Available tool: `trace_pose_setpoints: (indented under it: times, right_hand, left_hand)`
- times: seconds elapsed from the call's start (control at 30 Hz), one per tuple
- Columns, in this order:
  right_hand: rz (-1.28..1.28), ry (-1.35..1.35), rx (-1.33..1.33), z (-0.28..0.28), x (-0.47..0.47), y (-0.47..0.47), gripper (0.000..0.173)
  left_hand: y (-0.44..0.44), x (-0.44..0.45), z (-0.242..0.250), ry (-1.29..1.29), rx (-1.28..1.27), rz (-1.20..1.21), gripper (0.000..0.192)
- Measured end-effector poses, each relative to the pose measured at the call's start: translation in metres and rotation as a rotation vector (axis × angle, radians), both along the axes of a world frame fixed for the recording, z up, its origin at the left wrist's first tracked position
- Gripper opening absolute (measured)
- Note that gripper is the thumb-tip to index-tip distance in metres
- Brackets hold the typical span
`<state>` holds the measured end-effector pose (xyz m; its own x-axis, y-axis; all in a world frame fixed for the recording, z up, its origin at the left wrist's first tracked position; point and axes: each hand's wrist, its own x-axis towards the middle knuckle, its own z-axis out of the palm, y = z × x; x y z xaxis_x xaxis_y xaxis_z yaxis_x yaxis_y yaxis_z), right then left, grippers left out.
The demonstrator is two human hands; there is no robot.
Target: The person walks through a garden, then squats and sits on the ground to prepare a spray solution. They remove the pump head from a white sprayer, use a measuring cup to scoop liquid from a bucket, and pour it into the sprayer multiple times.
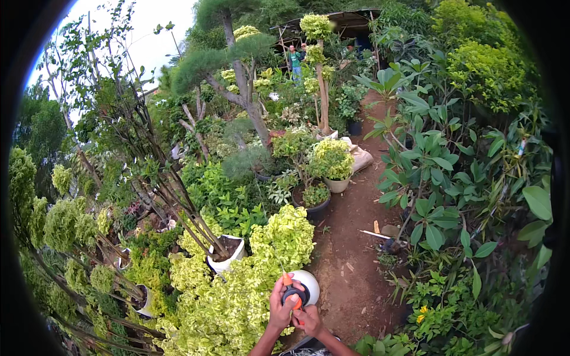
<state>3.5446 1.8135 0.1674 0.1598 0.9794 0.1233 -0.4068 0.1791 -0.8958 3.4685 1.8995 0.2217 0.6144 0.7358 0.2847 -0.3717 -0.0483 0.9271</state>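
Note:
Near the bottom middle of the head view, my left hand wraps the head of a hand pump sprayer, with its thumb on the orange part. My right hand grips the sprayer's orange lower handle just to the right. The orange nozzle points up and away, and a thin jet seems to leave it over the shrubs. Below and behind the head shows the sprayer's white rounded tank. Bright yellow-green shrubs stand directly to the left of my hands.
A dirt path runs ahead on the right, with a white stick lying on it. Potted plants, among them one in a black pot, line its left side. Broad-leaved bushes border the right. People stand far off near a shed.

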Motion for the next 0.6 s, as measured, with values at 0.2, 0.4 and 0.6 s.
trace_pose_setpoints:
  times: [0.2, 0.4, 0.6]
  right_hand:
    - [0.02, -0.002, -0.106, -0.01, 0.145, 0.047, 0.047]
    - [0.019, 0.108, -0.365, -0.021, 0.289, 0.125, 0.055]
    - [-0.011, -0.043, -0.227, 0.009, 0.389, 0.187, 0.051]
  left_hand:
    - [0.052, 0.137, -0.022, 0.021, -0.083, 0.115, 0.057]
    - [0.13, 0.292, -0.044, 0.08, -0.258, 0.13, 0.038]
    - [0.194, 0.381, -0.026, -0.039, -0.198, 0.063, 0.047]
